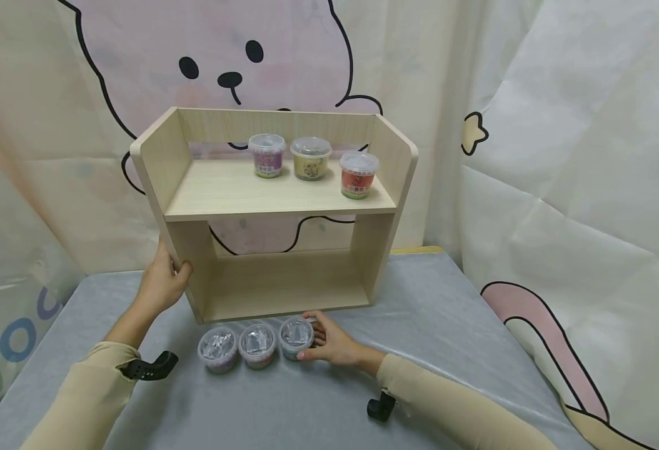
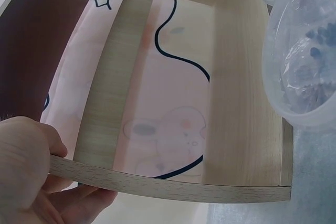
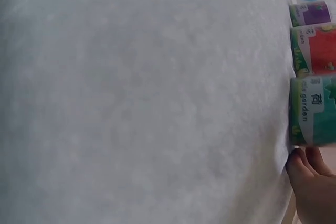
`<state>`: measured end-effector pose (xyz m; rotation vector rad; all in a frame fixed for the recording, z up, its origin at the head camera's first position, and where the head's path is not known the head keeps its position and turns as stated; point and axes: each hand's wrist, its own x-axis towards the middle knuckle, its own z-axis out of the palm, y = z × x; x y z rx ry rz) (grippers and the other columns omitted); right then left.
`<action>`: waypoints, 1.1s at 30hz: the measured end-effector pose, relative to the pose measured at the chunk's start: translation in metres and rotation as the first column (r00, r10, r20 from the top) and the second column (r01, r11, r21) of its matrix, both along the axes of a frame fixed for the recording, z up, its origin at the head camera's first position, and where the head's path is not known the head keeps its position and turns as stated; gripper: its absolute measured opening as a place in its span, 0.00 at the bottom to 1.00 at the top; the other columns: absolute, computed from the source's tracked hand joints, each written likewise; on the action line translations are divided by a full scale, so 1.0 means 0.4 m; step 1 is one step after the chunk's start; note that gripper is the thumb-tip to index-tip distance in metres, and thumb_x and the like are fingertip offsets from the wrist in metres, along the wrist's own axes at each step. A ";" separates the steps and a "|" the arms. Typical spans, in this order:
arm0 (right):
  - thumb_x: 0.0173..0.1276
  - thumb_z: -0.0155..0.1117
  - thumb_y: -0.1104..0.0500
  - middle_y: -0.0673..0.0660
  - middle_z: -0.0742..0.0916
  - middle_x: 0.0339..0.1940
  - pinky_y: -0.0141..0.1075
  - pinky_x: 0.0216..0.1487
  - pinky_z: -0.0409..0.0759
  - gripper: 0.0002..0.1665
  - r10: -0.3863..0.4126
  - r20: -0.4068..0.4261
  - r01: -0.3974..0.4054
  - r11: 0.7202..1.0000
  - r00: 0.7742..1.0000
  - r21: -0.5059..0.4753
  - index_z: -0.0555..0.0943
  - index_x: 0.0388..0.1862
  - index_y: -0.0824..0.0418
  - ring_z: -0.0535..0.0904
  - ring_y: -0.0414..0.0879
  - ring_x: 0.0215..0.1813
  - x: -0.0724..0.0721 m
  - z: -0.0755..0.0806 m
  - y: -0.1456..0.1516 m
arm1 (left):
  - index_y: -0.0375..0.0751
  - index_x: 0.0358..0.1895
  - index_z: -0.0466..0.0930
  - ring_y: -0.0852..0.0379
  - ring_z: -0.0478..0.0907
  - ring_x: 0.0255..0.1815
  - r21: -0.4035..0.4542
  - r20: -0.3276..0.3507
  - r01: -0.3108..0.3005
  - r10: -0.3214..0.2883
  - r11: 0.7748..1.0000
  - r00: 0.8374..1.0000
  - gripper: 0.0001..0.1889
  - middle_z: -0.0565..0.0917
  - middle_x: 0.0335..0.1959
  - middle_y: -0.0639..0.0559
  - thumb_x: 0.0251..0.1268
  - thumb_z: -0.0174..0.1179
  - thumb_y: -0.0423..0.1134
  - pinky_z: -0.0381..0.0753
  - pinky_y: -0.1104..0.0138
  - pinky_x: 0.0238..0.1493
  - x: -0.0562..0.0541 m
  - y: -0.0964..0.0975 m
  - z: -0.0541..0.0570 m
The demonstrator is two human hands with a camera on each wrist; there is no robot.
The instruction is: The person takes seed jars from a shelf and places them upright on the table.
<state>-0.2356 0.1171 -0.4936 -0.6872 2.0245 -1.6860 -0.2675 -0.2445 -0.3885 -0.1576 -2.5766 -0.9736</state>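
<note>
A small wooden shelf (image 1: 284, 187) stands on the table with its lower compartment bare. My left hand (image 1: 163, 279) grips the edge of its left side panel (image 2: 173, 188), thumb inside and fingers outside in the left wrist view. In front of the shelf, three lidded plastic cups stand in a row: a purple-label cup (image 1: 218, 350), a red-label cup (image 1: 257, 345) and a green-label cup (image 3: 317, 111). My right hand (image 1: 335, 340) holds the green-label cup from its right side, thumb at the front and forefinger at the back.
On the upper shelf board (image 1: 217, 187) stand a purple-label cup (image 1: 267, 156), a yellow-label cup (image 1: 310, 159) and a red-label cup (image 1: 358, 176). A grey-blue cloth (image 1: 419, 312) covers the table. Printed curtains (image 1: 560, 156) hang behind and at the sides.
</note>
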 end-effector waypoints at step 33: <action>0.72 0.63 0.60 0.70 0.73 0.73 0.55 0.73 0.70 0.38 -0.069 -0.147 0.071 0.997 0.987 0.010 0.59 0.77 0.63 0.69 0.64 0.75 -0.012 0.231 0.055 | 0.38 0.77 0.44 0.27 0.79 0.44 0.006 -0.012 0.027 -0.027 1.000 1.000 0.35 0.78 0.53 0.22 0.71 0.48 0.34 0.78 0.40 0.39 -0.002 -0.001 -0.004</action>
